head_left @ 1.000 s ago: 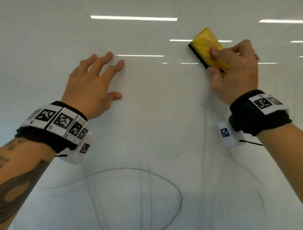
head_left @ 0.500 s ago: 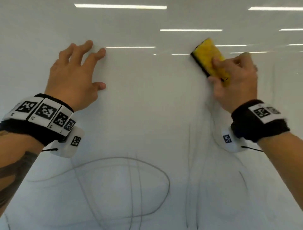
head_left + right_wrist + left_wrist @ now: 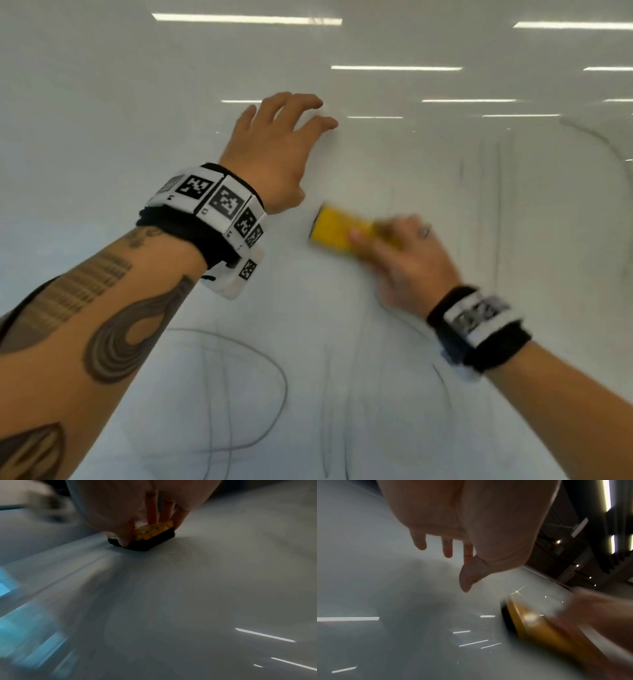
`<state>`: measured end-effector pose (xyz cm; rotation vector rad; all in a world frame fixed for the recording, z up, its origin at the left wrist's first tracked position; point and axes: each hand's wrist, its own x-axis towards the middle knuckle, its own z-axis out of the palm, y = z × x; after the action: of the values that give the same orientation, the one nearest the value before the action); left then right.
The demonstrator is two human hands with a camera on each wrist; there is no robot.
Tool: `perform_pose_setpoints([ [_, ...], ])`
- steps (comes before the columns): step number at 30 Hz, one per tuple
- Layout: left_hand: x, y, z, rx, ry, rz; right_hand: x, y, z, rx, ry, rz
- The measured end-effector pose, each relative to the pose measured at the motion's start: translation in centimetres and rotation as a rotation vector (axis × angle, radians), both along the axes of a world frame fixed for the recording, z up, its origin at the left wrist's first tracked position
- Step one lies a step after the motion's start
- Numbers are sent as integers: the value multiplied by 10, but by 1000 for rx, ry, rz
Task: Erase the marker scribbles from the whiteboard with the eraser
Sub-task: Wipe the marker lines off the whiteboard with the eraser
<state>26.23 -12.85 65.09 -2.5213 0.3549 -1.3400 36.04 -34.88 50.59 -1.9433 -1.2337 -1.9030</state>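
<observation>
A white whiteboard (image 3: 102, 102) fills the head view, with grey marker scribbles (image 3: 239, 394) low at centre and fainter lines (image 3: 486, 192) to the right. My right hand (image 3: 404, 263) grips the yellow eraser (image 3: 337, 231) with its black felt (image 3: 149, 542) flat on the board; thumb and fingers clamp its sides in the right wrist view. The hand and eraser are motion-blurred. My left hand (image 3: 274, 144) rests on the board above and left of the eraser, fingers spread and holding nothing. The eraser (image 3: 537, 628) shows blurred at the lower right of the left wrist view.
Ceiling lights reflect as bright bars (image 3: 246, 19) across the upper board. A dark curved stroke (image 3: 596, 137) runs near the right edge. The board's edge (image 3: 544, 576) and a dark room beyond show in the left wrist view.
My right hand has swept the eraser down and to the left across the board. The view has shifted, so my left hand now sits nearer the centre, just above the eraser.
</observation>
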Motion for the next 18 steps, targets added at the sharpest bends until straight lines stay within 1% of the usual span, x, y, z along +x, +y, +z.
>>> perform_pose_setpoints([
  [2, 4, -9, -2, 3, 48, 60, 10, -31, 56, 270, 18, 7],
  [3, 5, -13, -3, -1, 65, 78, 12, -40, 71, 383, 63, 18],
  [4, 6, -18, -4, -4, 73, 86, 14, -41, 74, 453, 96, 29],
  [5, 7, -23, -3, 1, 72, 90, 13, -34, 66, 481, 102, 31],
  [6, 8, -28, -1, 13, 64, 94, 11, -23, 47, 459, 95, 27],
  [7, 9, -34, 2, 26, 57, 95, 7, -11, 18, 385, 88, 36],
  [9, 12, -46, 7, 32, 66, 97, -1, 4, -50, 125, 84, 20],
  [10, 13, -53, 8, 23, 81, 99, -5, 2, -79, -3, 77, -5],
  [11, 16, -58, 8, 8, 94, 102, -6, -6, -95, -124, 69, -19],
  [12, 19, -63, 6, -12, 99, 102, -4, -19, -98, -217, 51, -17],
  [13, 22, -65, 3, -34, 94, 100, 2, -34, -86, -272, 25, -9],
  [14, 24, -66, 1, -53, 80, 99, 9, -49, -64, -287, 6, -8],
  [15, 26, -66, -1, -60, 68, 101, 16, -64, -37, -240, -14, -11],
  [16, 28, -66, -2, -59, 62, 103, 26, -83, -6, -140, -31, -9],
  [18, 30, -65, -3, -66, 53, 107, 41, -126, 59, 158, -43, -15],
])
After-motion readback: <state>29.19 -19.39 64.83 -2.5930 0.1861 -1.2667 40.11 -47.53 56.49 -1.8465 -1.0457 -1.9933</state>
